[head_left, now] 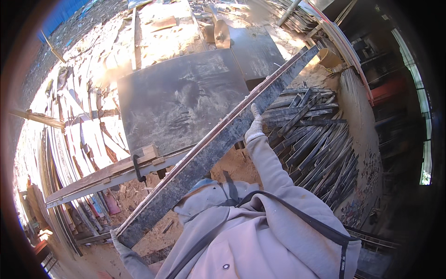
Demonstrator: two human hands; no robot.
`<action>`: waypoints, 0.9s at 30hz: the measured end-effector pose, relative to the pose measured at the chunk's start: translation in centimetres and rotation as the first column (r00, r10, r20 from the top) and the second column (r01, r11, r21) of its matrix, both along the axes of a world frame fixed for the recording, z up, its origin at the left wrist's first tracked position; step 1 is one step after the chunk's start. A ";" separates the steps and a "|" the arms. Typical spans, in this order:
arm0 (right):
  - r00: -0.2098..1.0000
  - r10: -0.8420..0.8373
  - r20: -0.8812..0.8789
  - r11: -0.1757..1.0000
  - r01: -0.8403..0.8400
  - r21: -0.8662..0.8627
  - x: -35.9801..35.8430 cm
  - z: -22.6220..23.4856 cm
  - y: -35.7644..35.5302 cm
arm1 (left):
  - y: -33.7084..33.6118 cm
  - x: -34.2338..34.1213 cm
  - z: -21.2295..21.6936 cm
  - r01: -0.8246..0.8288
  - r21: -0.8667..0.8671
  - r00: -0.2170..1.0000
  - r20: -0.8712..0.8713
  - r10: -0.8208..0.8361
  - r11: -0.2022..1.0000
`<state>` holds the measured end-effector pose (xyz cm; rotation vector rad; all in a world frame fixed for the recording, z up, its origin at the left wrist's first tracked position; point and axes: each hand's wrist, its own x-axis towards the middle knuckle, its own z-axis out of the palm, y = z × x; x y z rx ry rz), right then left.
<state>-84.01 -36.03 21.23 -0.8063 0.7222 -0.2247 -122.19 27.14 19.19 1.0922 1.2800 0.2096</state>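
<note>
A long, dark-faced board [200,160] with reddish-brown layered edges, perhaps several strips stacked, runs diagonally across my front from lower left to upper right. At its near left end my left hand [116,239], in a pale glove, grips the edge, its fingers partly hidden. My right hand [254,125], gloved too, holds the board beyond its middle, with a finger or thumb up against the dark face. The board crosses in front of the right corner of a dark, dusty work table [181,100].
A wooden rail [97,179] is fixed along the table's near edge by a black clamp [137,168]. A round, blade-like disc [222,33] stands at the far side. Dark strips [316,149] lie piled at right; pale offcuts [76,111] at left. Sawdust covers the ground [234,167].
</note>
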 end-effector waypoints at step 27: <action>0.470 0.355 -0.808 -0.934 0.138 -0.329 28.7 -5.0 -21.5 | -26.8 42.8 -7.8 0.413 0.319 0.909 -0.197 -0.367 0.853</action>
